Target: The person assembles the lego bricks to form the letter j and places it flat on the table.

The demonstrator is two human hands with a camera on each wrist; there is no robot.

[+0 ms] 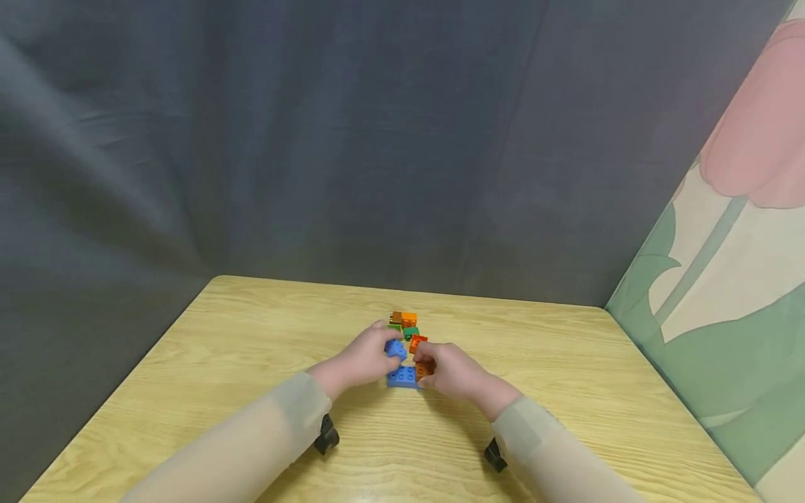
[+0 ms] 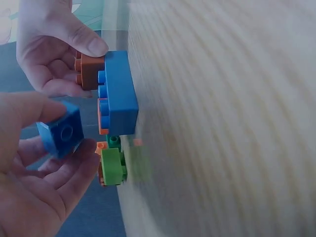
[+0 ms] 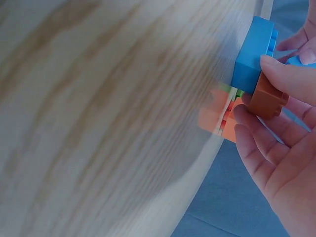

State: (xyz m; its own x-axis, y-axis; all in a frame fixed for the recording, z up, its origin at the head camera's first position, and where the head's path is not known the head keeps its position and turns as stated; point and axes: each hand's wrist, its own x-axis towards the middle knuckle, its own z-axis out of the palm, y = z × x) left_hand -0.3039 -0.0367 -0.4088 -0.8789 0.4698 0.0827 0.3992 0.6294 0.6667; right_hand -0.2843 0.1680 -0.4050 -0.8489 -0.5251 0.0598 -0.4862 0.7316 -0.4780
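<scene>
The left hand pinches a small blue brick between thumb and fingers, holding it off the table with its hollow underside, a round tube inside, showing in the left wrist view. The right hand has its thumb and fingers clamped on a brown brick, which touches the studded top of a long blue brick at the end nearest those fingers; whether it is fully pressed down I cannot tell. The long blue brick lies on the table between the two hands, its bare studs just to the left of the right fingers and its body nearer the wearer than the left fingertips. Just beyond the right fingertips sits a red-orange brick. Past the left fingertips are a dark green brick, a light green brick partly hidden by that hand in the head view, and, farthest from the fingers, an orange brick with a second brown piece just to its left.
</scene>
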